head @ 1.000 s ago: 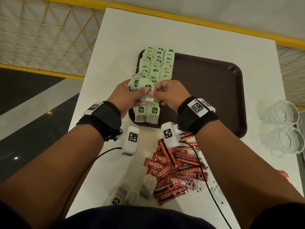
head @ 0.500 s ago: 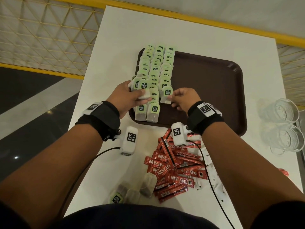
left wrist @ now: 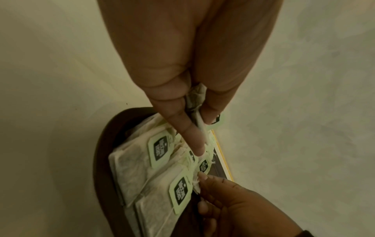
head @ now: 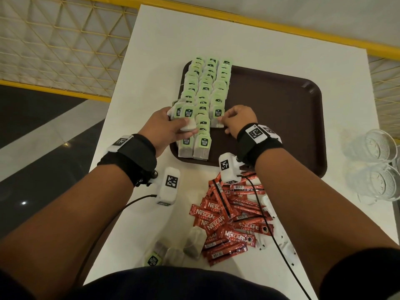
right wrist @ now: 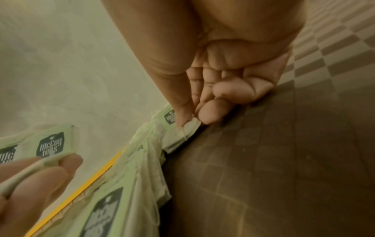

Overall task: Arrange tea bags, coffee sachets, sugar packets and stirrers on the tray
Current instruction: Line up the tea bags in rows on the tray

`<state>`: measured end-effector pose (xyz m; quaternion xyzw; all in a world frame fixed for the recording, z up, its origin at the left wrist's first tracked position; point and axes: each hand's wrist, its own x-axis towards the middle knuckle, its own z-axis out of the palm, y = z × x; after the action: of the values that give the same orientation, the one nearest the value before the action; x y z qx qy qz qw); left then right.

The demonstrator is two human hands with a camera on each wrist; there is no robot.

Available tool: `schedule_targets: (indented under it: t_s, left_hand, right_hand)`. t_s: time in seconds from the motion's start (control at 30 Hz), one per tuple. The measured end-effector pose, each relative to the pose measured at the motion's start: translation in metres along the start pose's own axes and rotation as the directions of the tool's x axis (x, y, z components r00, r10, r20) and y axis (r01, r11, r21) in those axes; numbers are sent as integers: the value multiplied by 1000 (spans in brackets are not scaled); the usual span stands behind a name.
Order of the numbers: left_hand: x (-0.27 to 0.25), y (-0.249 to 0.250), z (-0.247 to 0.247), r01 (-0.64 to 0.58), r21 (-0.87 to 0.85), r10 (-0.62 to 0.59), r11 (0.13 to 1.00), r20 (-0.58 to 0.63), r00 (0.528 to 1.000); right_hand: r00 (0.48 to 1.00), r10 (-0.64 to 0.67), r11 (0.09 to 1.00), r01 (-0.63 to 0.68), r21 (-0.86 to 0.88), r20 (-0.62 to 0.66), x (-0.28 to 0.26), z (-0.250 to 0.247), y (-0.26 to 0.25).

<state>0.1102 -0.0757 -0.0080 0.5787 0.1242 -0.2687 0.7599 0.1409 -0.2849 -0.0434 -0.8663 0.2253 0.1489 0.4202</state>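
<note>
A brown tray (head: 281,118) lies on the white table (head: 259,44). Green-tagged tea bags (head: 205,83) fill three overlapping columns on its left part. My left hand (head: 179,124) grips a small bunch of tea bags (head: 186,114) just above the left column; the left wrist view shows them squeezed between thumb and fingers (left wrist: 194,102). My right hand (head: 225,122) pinches one tea bag (head: 217,118) lying at the near end of the right column, thumb and forefinger on its edge (right wrist: 186,126). Red coffee sachets (head: 231,219) are piled on the table near me.
Three loose tea bags (head: 192,243) lie by the table's front edge. White packets (head: 266,204) show under the sachet pile. Two clear glasses (head: 381,165) stand at the right edge. The right half of the tray is bare. A yellow mesh railing (head: 54,50) runs on the left.
My right hand took one tea bag from the left hand's bunch, carried it right and lowered it onto the near end of the right column. The left hand stayed put.
</note>
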Motion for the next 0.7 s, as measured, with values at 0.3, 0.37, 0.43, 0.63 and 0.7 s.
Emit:
schedule_targets:
  t_s: [0.3,0.37,0.43,0.63,0.7]
  left_hand:
    - [5,3,1,84,-78,-81,993,46,996]
    - [5,3,4,66,-33,-64,997,70,995]
    - [5,2,6,53,18,-54,998,95,994]
    - [3,0,16,44,89,-58,995,155,986]
    - [3,0,17,57,72,-67,996,141,988]
  right_hand:
    - [988,-115,993,114,-12,-100,-8,-4,0]
    - [986,-162,986,163,45,-28,-16,-8,-7]
    - [971,-197,975,180,130,133,-30,-9,-17]
    - [959,-194,959,141,246,206,-39,-3,-17]
    - [967,-134,946,59,319,219,-37,-7,-10]
